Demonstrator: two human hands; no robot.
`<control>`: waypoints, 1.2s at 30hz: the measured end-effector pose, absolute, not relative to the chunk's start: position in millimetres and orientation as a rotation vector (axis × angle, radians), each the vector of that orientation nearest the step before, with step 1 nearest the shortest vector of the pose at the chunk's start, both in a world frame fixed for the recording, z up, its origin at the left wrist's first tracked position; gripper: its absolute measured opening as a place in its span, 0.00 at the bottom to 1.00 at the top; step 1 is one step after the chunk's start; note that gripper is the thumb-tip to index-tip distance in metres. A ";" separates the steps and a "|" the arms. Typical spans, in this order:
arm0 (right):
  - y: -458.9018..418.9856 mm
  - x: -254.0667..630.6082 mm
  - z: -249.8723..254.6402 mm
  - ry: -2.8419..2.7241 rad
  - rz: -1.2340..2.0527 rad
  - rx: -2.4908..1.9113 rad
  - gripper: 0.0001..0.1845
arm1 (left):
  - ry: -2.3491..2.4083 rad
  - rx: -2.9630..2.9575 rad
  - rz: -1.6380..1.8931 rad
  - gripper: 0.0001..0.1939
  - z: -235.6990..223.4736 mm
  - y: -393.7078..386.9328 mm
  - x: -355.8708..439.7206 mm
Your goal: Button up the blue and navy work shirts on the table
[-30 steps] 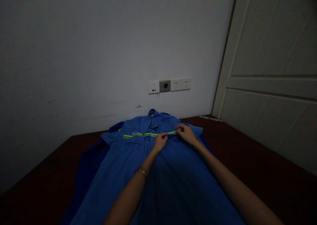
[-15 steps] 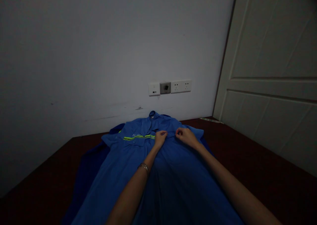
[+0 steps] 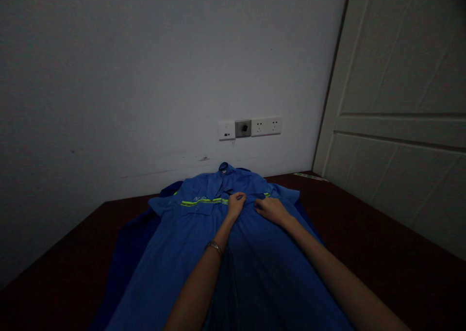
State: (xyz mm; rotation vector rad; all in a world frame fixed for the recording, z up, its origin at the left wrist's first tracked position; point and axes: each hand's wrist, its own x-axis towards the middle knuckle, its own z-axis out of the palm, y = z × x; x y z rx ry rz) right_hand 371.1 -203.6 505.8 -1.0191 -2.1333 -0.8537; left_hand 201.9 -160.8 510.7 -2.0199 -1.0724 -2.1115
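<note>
A blue work shirt (image 3: 182, 243) with yellow-green stripes lies spread out, its collar toward the wall. My left hand (image 3: 236, 203) is closed in a pinch on the fabric at the chest, near the front opening. Just to its right, my right hand (image 3: 270, 209) has curled fingers pressed on the shirt's chest below a short piece of stripe; the fingertips are partly hidden. A darker blue garment (image 3: 129, 246) shows underneath at the left side. Dim light hides the folds between my forearms.
The dark red surface (image 3: 364, 224) under the clothes meets a pale wall (image 3: 145, 78) at the back. Sockets and switches (image 3: 266, 125) sit low on that wall. At the right stands a white panelled door (image 3: 393, 127). A thin strip (image 3: 310, 176) lies near the corner.
My right hand has moved slightly left and down, toward my left hand, and a bit of yellow-green stripe now shows above it. My left hand keeps almost the same place.
</note>
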 end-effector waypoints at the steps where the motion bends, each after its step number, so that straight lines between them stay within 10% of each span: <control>1: -203.4 370.7 504.8 -2.136 -0.887 -1.019 0.14 | -1.062 -2.031 -2.100 0.08 510.6 -160.7 202.2; 36: -204.9 354.0 494.3 -1.857 -0.625 -1.121 0.15 | -1.062 -2.178 -2.133 0.09 503.8 -173.5 211.4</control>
